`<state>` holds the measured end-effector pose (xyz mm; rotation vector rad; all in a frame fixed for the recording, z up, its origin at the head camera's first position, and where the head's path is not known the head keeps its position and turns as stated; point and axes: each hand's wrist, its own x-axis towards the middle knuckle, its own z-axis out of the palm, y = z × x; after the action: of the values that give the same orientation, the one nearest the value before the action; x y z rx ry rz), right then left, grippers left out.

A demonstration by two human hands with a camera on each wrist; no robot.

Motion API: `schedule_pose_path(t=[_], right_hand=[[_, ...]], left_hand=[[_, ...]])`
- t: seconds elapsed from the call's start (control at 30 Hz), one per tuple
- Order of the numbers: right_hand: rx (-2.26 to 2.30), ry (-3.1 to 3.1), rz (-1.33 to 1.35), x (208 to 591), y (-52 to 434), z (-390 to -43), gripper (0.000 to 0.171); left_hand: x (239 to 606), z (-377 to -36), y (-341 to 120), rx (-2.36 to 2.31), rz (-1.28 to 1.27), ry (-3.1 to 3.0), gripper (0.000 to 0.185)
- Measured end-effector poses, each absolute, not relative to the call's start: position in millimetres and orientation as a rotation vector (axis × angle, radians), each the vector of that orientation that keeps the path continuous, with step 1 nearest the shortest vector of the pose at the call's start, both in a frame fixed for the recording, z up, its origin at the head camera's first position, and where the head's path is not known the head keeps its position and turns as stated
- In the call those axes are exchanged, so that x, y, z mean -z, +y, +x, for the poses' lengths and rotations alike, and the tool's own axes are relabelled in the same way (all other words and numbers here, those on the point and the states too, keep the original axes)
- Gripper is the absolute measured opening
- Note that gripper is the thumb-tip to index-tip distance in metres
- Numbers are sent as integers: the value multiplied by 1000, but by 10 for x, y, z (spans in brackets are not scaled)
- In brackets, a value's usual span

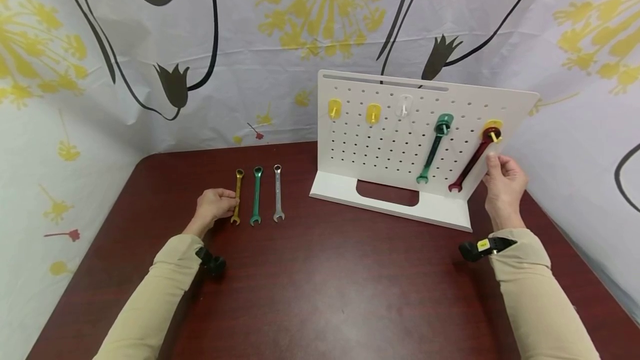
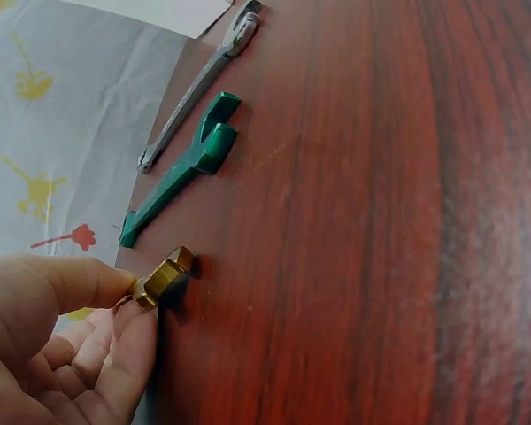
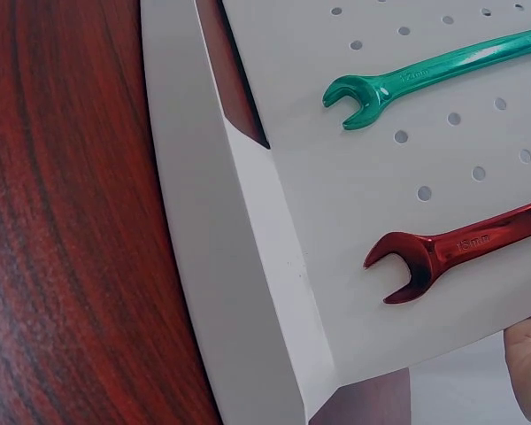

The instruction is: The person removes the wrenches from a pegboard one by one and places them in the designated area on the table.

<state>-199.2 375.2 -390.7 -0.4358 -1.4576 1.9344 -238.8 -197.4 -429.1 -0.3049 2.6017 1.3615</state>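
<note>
Thumb and fingers of my left hand (image 1: 212,205) pinch a gold combination wrench (image 1: 238,196) on the left of the table; its open end (image 2: 166,276) sticks out past the fingertips in the left wrist view. Beside it lie a green wrench (image 1: 257,196) and a silver wrench (image 1: 278,193), roughly parallel. On the right, my right hand (image 1: 505,190) grips the side edge of a white pegboard (image 1: 340,185), thumb at the front. A second green wrench (image 1: 431,154) and a red wrench (image 1: 470,165) hang from hooks on the board, open ends down.
Two yellow hooks (image 1: 373,114) and a clear hook (image 1: 404,105) on the board carry nothing. The pegboard's base stands on the dark red wood table (image 1: 330,288). A white cloth with printed flowers (image 1: 240,60) rises behind the table.
</note>
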Motion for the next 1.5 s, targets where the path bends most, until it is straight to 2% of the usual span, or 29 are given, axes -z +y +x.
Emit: schedule_pose_path(t=[0.5, 0.83, 1.17, 1.5], right_hand=[[-1922, -1421, -403, 3909, 3780, -2004, 14], [-1915, -1433, -409, 3916, 3764, -1993, 15], [-1898, -1447, -435, 3930, 3774, -2000, 15], [-1884, -1458, -422, 3948, 3755, -2025, 13]], left_hand=[[4261, -2384, -1900, -1254, -309, 2687, 24], [4232, -2334, -1819, -1225, -230, 2948, 34], [4032, -2358, -1028, -1675, 37, 2936, 35], [4012, -2312, -153, -2132, 294, 2658, 29]])
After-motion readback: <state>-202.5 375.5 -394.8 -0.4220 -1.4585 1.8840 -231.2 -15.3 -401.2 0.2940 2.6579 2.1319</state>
